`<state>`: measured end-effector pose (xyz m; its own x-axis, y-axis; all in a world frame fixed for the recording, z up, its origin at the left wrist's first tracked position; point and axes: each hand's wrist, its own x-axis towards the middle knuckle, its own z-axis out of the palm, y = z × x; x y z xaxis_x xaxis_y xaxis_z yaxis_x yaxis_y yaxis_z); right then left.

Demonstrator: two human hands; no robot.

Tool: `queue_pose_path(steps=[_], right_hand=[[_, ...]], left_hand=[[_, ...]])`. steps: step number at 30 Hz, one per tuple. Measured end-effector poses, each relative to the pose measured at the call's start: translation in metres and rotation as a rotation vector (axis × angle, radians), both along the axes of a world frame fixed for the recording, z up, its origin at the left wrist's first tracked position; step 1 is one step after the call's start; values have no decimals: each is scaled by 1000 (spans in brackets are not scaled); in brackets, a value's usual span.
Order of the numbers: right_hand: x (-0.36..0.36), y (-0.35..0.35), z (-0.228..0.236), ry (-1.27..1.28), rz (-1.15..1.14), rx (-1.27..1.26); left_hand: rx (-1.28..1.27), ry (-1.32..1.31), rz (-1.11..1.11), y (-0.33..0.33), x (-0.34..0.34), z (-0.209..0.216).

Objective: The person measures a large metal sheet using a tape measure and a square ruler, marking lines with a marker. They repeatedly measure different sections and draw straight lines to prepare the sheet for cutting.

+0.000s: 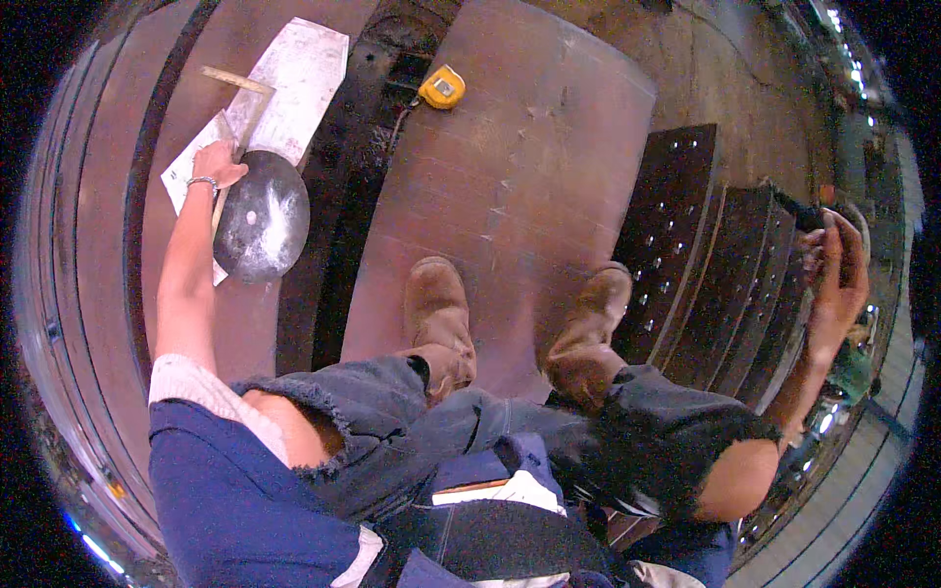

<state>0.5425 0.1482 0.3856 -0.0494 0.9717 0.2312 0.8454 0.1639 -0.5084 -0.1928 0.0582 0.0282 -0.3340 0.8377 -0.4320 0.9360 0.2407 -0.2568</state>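
Note:
My left hand [218, 165] reaches out to the upper left, its fingers closed on an L-shaped square [257, 120] with a tan arm. Beside that hand lies a dark round disc [274, 211] with a pale spot near its middle. White sheets [309, 73] are under and around the square. Far out to the right, my right hand [841, 269] is raised with bent fingers around a small black object [806, 214], whose kind I cannot make out.
A yellow tape measure [442, 88] rests on the brown steel plate [529, 176] where my boots [438, 304] stand. Dark plates with rows of holes [667, 235] are stacked to the right. Dark gaps [338, 225] separate the steel surfaces on the left.

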Motion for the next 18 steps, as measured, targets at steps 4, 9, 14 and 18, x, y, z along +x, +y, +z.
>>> queue_pose_path(steps=[4, 9, 14, 18], right_hand=[[44, -6, 20, -207, -26, 13], [77, -15, 51, -253, -58, 9], [69, -34, 64, -362, -33, 52], [11, -63, 39, -230, -151, 122]], left_hand=[[112, -112, 94, -8, -47, -7], [46, -721, 479, 31, -115, -4], [303, -1158, 382, 92, -62, 49], [558, -1280, 162, 156, 34, 106]])
